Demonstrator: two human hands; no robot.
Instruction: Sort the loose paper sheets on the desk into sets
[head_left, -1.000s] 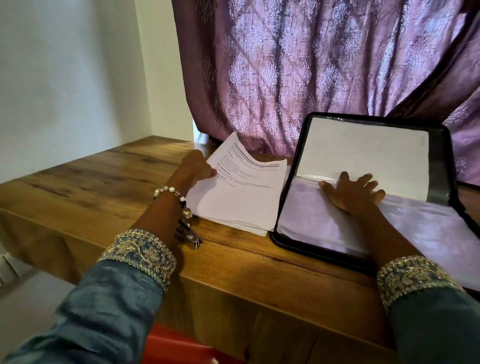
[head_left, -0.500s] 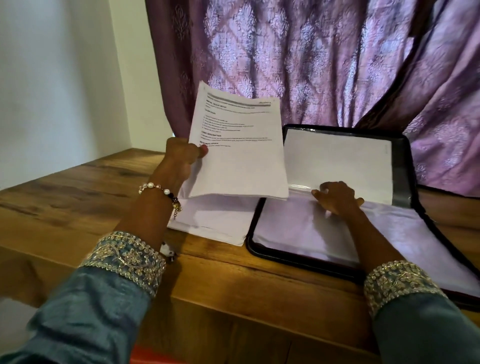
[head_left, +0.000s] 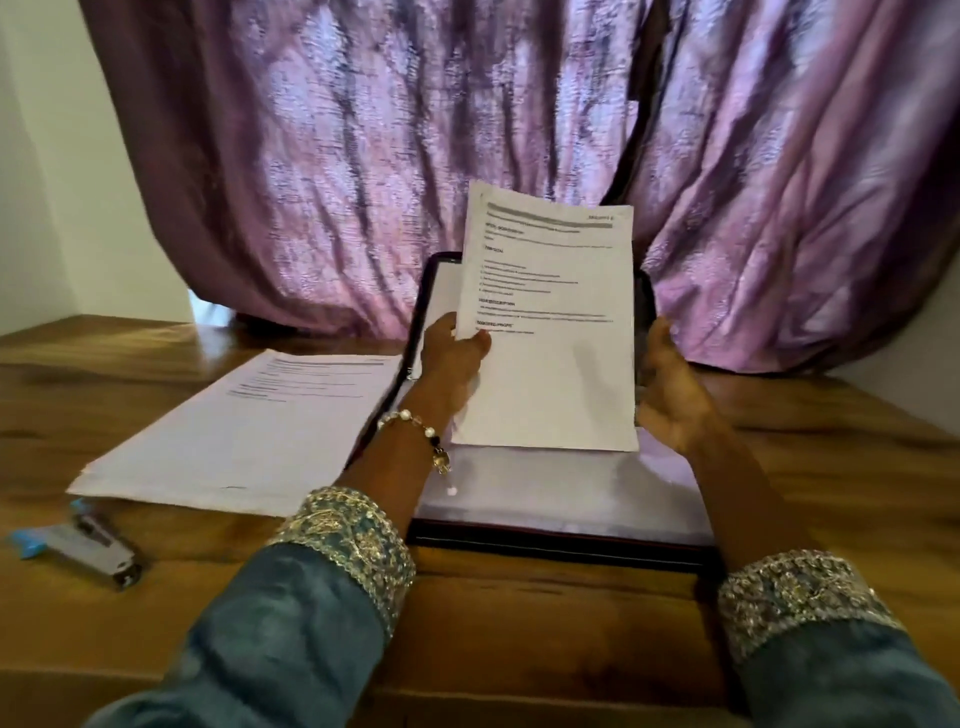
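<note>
My left hand (head_left: 453, 347) pinches a printed sheet (head_left: 548, 332) upright above the folder (head_left: 561, 535) (its edge only); my right hand (head_left: 670, 387) hovers beside it, fingers relaxed.

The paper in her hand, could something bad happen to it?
Maybe. Only the left hand pinches the printed sheet, at one edge, so it could bend or slip; the right hand is open beside it. It could also land back on the paper stack and mix with the unsorted sheets.

Purple curtain (head_left: 363, 182), black folder (head_left: 561, 540), stapler (head_left: 98, 551) on wooden desk (head_left: 519, 623).
</note>
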